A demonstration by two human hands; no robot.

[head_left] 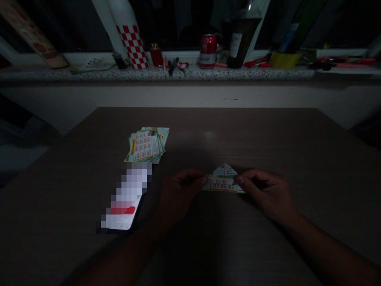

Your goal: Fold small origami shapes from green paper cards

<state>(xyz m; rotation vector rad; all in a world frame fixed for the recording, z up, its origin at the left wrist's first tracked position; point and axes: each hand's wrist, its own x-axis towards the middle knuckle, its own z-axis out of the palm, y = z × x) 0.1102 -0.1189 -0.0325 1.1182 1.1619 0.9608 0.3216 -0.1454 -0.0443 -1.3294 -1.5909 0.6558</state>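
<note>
Between my two hands is a small printed paper slip (223, 184), folded so that a pointed triangle stands up behind a flat front band. My left hand (181, 192) pinches its left end between thumb and fingers. At the other end, my right hand (268, 192) grips the paper with the thumb pressed on the front near the triangle's base. Similar print shows on a loose stack of paper slips (145, 145), lying beyond and to the left of my left hand. A phone (123, 220) with a lit, partly blurred screen lies left of that hand.
The dim wooden table (253, 131) ends at a wall below a speckled windowsill (178, 75). On the sill stand a red-and-white checkered bottle (132, 43), a red can (207, 51), a dark bottle (238, 45) and various small items.
</note>
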